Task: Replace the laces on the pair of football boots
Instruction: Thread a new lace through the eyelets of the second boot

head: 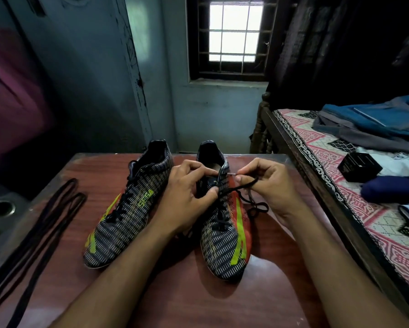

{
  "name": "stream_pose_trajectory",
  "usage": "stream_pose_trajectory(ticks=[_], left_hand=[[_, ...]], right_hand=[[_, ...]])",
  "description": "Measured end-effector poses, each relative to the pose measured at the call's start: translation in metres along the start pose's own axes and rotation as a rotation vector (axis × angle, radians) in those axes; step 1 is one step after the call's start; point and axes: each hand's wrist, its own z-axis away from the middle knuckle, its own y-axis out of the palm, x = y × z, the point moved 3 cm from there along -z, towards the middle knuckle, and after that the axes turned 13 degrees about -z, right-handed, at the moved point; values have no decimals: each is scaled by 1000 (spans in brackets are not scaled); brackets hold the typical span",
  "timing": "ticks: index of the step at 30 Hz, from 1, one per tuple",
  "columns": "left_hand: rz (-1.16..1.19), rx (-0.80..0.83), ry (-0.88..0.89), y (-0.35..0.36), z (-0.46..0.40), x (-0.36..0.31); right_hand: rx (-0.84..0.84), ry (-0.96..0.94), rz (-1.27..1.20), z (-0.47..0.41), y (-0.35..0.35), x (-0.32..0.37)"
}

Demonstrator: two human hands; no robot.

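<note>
Two dark patterned football boots with yellow and red stripes stand on a reddish wooden table, toes toward me. The left boot is laced with a dark lace. My left hand grips the right boot at its upper eyelets, fingers curled over the collar. My right hand pinches the tip of a black lace right beside the boot's top eyelet. The lace's slack loops on the table by my right wrist. Two loose black laces lie stretched along the table's left edge.
A bed with a pink patterned sheet stands close on the right, carrying a blue backpack, a small black box and clothes. A window and blue wall are beyond the table. A dark object with a round metal opening sits at left.
</note>
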Motion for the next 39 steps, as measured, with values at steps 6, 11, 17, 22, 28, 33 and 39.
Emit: stream_pose_trajectory(ticks=[6,11,17,22,28,33,39], left_hand=[[22,-7,-20,0,-2,1],[26,-12,-13,0,-2,-1],[35,-34,6,-1,-3,-1],[31,-39,25,-1,-3,-2],[-10,-19,24,-1,-3,-3],[-68,-92,17,1,-4,-6],[-99,-152,-3,4,-3,-10]], right_hand=[[67,47,147,0,-2,-5],[50,-45,220,-2,1,-11],[36,-139,310,-3,2,-14],[62,-154,363,-2,3,-13],[91,-99,331,-3,3,-15],[97,-44,251,-1,7,-16],[83,-88,197,-1,12,-17]])
